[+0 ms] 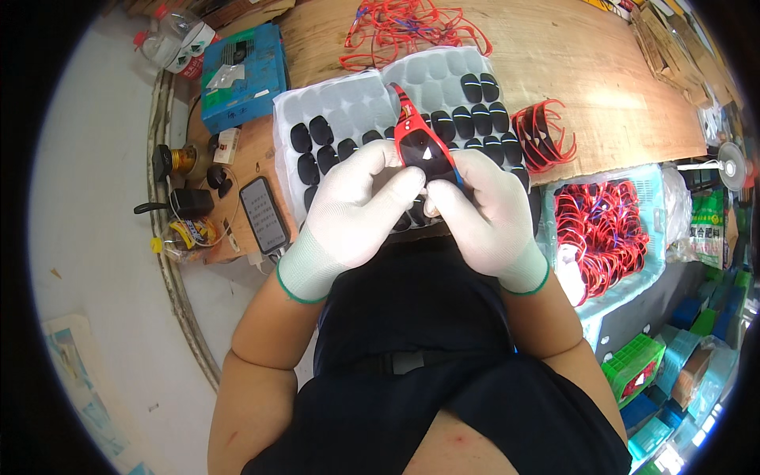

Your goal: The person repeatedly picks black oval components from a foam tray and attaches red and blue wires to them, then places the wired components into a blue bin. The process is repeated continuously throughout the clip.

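Both my hands wear white knit gloves with green cuffs. Between them is a pair of red-framed sunglasses [411, 127] with a dark lens, its frame tilted up and away from me. My left hand [352, 202] pinches its left edge, thumb on the lower side. My right hand [491, 214] grips the other side, its thumb close to the left thumb. Behind and under the hands lies a white molded tray [348, 99] holding several dark lenses [481, 119] in its pockets; the hands hide part of it.
Red frames [416, 28] lie heaped at the far side, with a stack of red glasses [542, 134] right of the tray. A light-blue basket [657, 206] of red frames stands at right. At left are a phone [264, 214], a blue box [245, 79] and bottles [178, 43].
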Tool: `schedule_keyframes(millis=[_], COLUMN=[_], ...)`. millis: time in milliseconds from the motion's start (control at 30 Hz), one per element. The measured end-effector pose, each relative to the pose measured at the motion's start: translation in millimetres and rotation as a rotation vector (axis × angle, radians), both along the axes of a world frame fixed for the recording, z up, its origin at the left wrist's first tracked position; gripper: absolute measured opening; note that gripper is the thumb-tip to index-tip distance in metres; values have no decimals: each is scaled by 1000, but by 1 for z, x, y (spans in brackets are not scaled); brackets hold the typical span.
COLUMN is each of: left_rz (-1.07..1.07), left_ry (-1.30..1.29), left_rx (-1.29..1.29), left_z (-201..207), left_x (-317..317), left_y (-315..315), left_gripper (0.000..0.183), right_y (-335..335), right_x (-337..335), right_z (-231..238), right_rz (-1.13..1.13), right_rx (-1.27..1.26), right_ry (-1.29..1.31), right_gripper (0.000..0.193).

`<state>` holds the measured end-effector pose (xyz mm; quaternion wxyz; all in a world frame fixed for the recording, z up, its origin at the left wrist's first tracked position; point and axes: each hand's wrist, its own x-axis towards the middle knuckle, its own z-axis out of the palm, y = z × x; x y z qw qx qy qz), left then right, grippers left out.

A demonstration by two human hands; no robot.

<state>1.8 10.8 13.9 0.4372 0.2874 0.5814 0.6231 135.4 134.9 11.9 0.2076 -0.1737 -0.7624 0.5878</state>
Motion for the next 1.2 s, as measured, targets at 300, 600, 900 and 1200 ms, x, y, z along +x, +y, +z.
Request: schedule_keyframes(millis=[300,600,900,1200], left_rz=[-106,2,-45,244], left_ry=[10,-6,669,-235], left_rx=[77,97,210,151], left_z=[3,4,9,-5], left_x=[-6,2,-9,-10], left_y=[4,9,3,1], left_gripper=[17,12,8,25], right_y=[-13,-2,0,3], right_x=[-1,-1,-1,0], right_z=[9,11,-5,-4], right_rz=[-168,-18,154,244], right_rx=[190,-112,-636,-734], right_ry=[113,47,45,59], right_gripper=[10,14,18,19])
